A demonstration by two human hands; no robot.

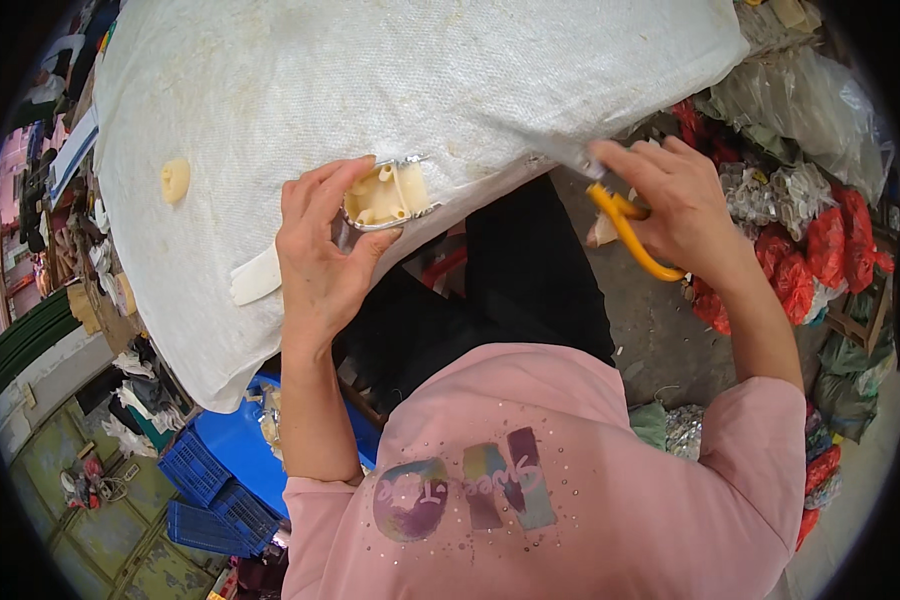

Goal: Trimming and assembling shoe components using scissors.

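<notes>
Roomy white-covered table [370, 80]; left hand [318, 240] holds casing [409, 192] near edge

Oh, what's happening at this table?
A person is working bare-handed over a table covered with a white woven sheet. Their left hand grips a hollow cream part with a shiny, silvery rim. Their right hand holds an orange-handled tool, apparently scissors; its blade is blurred and apart from the part. A smaller cream piece lies on the sheet to the left, and a white strip lies beside the left wrist.
</notes>
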